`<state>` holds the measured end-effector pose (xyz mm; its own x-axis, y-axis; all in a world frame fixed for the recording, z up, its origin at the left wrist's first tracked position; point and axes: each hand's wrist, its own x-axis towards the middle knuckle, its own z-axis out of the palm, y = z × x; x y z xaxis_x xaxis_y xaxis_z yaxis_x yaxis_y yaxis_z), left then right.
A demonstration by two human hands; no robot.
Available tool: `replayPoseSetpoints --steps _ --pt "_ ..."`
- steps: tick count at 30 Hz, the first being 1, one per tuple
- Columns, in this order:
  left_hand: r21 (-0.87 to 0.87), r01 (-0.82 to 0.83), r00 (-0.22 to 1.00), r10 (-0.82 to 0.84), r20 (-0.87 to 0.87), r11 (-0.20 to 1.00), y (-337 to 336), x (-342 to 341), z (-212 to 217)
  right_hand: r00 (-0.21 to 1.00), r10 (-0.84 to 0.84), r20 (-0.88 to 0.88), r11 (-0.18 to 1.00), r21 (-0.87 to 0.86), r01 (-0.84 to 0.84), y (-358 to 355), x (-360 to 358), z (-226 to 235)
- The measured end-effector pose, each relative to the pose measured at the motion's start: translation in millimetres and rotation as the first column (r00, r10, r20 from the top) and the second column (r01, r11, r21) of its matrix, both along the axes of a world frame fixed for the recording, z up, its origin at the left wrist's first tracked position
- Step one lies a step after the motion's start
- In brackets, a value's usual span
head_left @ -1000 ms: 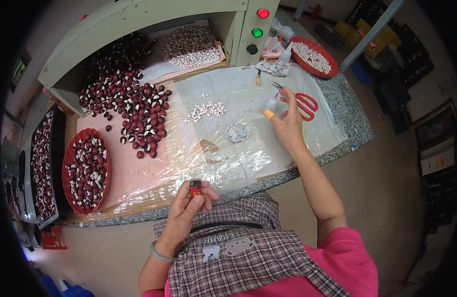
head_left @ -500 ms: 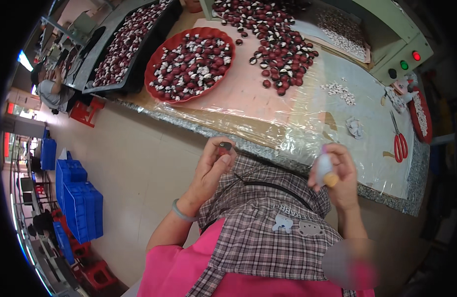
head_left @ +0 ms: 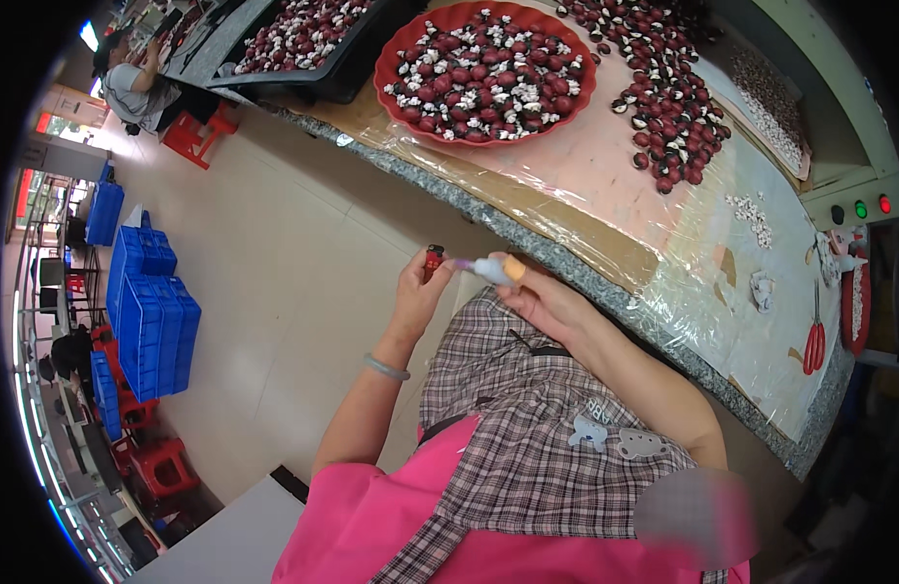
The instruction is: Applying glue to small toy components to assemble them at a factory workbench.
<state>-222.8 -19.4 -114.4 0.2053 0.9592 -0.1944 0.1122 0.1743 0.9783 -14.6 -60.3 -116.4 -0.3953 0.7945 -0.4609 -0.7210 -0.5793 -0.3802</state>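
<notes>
A pale tiled floor (head_left: 293, 263) lies to my left, with blue crates (head_left: 157, 331) farther left; the speckled bench (head_left: 459, 200) runs from far left to near right. Off its near edge, the fingers of my left hand (head_left: 415, 300) pinch a small red piece (head_left: 431, 264) with a black top. My right hand (head_left: 547, 307) has its fingers pressed round a small pale bottle (head_left: 486, 269) with a purple tip, pointing left at the piece; an orange cover (head_left: 513, 269) wraps one fingertip. My thumb hides the piece's lower part, my right fingers the bottle's base. Whether the tip touches the piece, I cannot tell. The far black tray (head_left: 350, 83) is cut off.
</notes>
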Motion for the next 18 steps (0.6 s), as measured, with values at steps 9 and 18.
replayPoseSetpoints --steps 9,18 --pt "0.013 -0.059 0.985 0.06 -0.162 0.998 21 18 -42 0.988 -0.154 0.004 0.988 -0.007 0.154 31 10 -43" --pt "0.041 -0.029 0.979 0.036 -0.199 0.999 25 26 -45 0.952 -0.188 -0.24 0.982 -0.072 0.176 28 24 -75"
